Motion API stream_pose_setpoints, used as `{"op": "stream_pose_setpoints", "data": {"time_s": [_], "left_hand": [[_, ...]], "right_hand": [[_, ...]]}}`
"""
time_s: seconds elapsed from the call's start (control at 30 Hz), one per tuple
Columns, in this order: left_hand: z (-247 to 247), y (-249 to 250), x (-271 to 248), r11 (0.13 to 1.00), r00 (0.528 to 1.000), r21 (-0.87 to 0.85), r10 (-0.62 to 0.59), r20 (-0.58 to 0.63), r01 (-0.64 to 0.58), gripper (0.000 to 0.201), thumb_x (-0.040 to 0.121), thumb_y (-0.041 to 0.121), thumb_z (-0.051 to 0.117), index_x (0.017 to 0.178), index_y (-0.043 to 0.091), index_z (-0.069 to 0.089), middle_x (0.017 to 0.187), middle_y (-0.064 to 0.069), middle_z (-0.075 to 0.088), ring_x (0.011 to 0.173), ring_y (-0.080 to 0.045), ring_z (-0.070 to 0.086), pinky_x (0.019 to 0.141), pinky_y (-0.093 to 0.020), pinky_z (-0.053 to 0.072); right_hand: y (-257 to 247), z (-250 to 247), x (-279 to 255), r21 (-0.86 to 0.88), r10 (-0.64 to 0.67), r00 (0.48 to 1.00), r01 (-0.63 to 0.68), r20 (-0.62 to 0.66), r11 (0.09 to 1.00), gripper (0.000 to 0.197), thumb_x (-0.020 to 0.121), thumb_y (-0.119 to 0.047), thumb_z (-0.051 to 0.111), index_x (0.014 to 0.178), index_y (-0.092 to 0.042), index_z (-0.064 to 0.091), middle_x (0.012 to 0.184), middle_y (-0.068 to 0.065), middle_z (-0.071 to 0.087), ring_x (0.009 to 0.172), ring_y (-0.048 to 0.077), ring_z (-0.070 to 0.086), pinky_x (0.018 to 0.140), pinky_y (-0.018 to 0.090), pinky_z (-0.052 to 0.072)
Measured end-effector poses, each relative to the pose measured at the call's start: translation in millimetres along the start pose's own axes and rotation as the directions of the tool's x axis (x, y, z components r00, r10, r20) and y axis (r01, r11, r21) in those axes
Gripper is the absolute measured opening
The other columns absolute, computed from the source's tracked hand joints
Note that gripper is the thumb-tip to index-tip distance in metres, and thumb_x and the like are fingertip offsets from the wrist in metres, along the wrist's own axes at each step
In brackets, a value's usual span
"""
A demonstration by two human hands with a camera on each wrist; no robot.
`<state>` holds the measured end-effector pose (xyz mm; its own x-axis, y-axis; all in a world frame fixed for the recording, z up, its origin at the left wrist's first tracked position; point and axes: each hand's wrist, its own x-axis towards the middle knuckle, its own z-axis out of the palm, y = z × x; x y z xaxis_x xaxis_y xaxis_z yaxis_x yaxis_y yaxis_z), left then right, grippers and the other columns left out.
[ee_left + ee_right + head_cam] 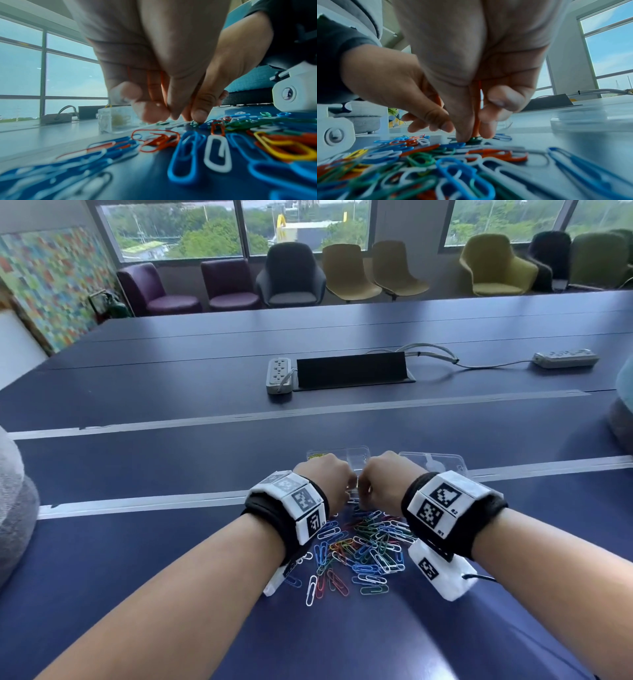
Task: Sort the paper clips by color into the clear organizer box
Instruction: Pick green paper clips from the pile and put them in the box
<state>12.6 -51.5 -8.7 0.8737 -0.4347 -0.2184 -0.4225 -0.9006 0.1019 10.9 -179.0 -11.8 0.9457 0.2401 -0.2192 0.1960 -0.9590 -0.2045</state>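
A pile of coloured paper clips (363, 546) lies on the dark blue table between my wrists. Just beyond it stands the clear organizer box (358, 455), with yellow clips (317, 456) in its left compartment. My left hand (329, 481) hovers over the pile's far edge, fingers curled round several orange clips (149, 83). My right hand (376, 477) is close beside it. It also holds an orange clip (478, 108), and its fingertips (462, 136) press down on a green clip (475, 140). The head view hides both sets of fingers.
The box's clear lid (433, 463) lies to the right of the box. Farther back are two power strips (279, 374) (565, 358) and a black cable hatch (352, 370). Pale tape strips (137, 503) cross the table. Chairs line the windows.
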Motion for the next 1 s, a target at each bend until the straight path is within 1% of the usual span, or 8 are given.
{"op": "stream_pose_setpoints", "data": {"time_s": [0.1, 0.23, 0.37, 0.53, 0.7, 0.77, 0.87, 1.0], "left_hand": [[0.7, 2.7, 4.3, 0.995, 0.999, 0.087, 0.037, 0.015, -0.038, 0.030, 0.089, 0.021, 0.056, 0.116, 0.029, 0.064, 0.112, -0.009, 0.064, 0.103, -0.029, 0.062, 0.077, -0.036, 0.051], [2.7, 2.8, 9.8, 0.991, 0.999, 0.129, 0.032, 0.002, -0.032, 0.025, 0.089, 0.021, 0.056, 0.112, 0.021, 0.067, 0.113, -0.009, 0.065, 0.104, -0.031, 0.063, 0.075, -0.035, 0.050], [1.4, 2.0, 12.5, 0.996, 1.000, 0.090, -0.002, 0.001, 0.001, 0.021, 0.087, 0.021, 0.060, 0.106, 0.020, 0.068, 0.111, -0.009, 0.064, 0.102, -0.031, 0.063, 0.077, -0.036, 0.051], [1.9, 1.7, 10.0, 1.000, 0.999, 0.008, -0.027, -0.020, 0.027, 0.014, 0.086, 0.022, 0.062, 0.096, 0.018, 0.069, 0.107, -0.007, 0.066, 0.100, -0.029, 0.063, 0.078, -0.034, 0.051], [-2.7, 0.4, 4.7, 0.994, 0.997, -0.106, -0.001, -0.076, -0.007, 0.006, 0.081, 0.020, 0.065, 0.079, 0.017, 0.070, 0.094, -0.006, 0.069, 0.090, -0.026, 0.065, 0.080, -0.037, 0.056], [-6.3, 1.4, 1.9, 0.994, 0.994, -0.105, 0.024, -0.102, -0.035, 0.007, 0.081, 0.018, 0.065, 0.080, 0.014, 0.071, 0.093, -0.005, 0.070, 0.089, -0.025, 0.065, 0.080, -0.035, 0.055], [-9.6, 4.9, -2.8, 0.986, 0.994, -0.149, 0.065, -0.092, -0.078, 0.005, 0.083, 0.016, 0.066, 0.087, 0.014, 0.069, 0.096, -0.004, 0.070, 0.092, -0.022, 0.064, 0.083, -0.032, 0.053], [-7.8, 12.3, -6.2, 0.977, 0.988, -0.149, 0.143, -0.052, -0.149, 0.023, 0.088, 0.011, 0.056, 0.110, 0.015, 0.061, 0.108, -0.005, 0.064, 0.101, -0.021, 0.058, 0.087, -0.028, 0.045]], "right_hand": [[0.9, 0.0, -2.0, -0.010, -0.029, 0.999, 0.029, 0.016, 1.000, 0.016, 0.078, -0.018, 0.064, 0.088, -0.014, 0.076, 0.091, 0.011, 0.072, 0.082, 0.027, 0.067, 0.077, 0.031, 0.057], [7.5, -9.5, -10.0, 0.005, -0.046, 0.999, 0.046, 0.027, 0.999, 0.015, 0.081, -0.018, 0.061, 0.086, -0.015, 0.074, 0.090, 0.005, 0.073, 0.075, 0.017, 0.059, 0.071, 0.023, 0.049], [10.5, -8.7, -12.5, -0.007, -0.091, 0.995, 0.092, 0.049, 0.996, 0.016, 0.079, -0.028, 0.069, 0.094, -0.024, 0.074, 0.094, 0.001, 0.071, 0.080, 0.017, 0.061, 0.079, 0.026, 0.052], [7.6, -4.3, -8.2, -0.027, -0.122, 0.992, 0.123, 0.043, 0.992, 0.014, 0.079, -0.017, 0.061, 0.083, -0.020, 0.075, 0.089, 0.003, 0.073, 0.084, 0.022, 0.066, 0.080, 0.033, 0.056], [9.0, -11.2, -11.7, -0.014, -0.132, 0.989, 0.134, 0.065, 0.991, 0.008, 0.080, -0.019, 0.063, 0.078, -0.022, 0.070, 0.070, -0.008, 0.062, 0.072, 0.013, 0.056, 0.069, 0.024, 0.048], [14.5, -17.7, -14.6, 0.028, -0.133, 0.990, 0.132, 0.037, 0.991, 0.008, 0.081, -0.019, 0.061, 0.082, -0.025, 0.066, 0.063, -0.014, 0.052, 0.073, 0.012, 0.053, 0.069, 0.021, 0.041], [30.5, -27.3, -24.4, 0.053, -0.112, 0.993, 0.109, 0.043, 0.993, 0.023, 0.084, -0.015, 0.056, 0.100, -0.026, 0.069, 0.059, -0.016, 0.050, 0.073, 0.010, 0.053, 0.073, 0.019, 0.042], [53.4, -27.2, -42.9, 0.014, -0.075, 0.992, 0.074, 0.105, 0.997, 0.023, 0.080, -0.011, 0.054, 0.088, -0.023, 0.072, 0.056, -0.017, 0.053, 0.058, 0.000, 0.051, 0.075, 0.021, 0.048]]}}
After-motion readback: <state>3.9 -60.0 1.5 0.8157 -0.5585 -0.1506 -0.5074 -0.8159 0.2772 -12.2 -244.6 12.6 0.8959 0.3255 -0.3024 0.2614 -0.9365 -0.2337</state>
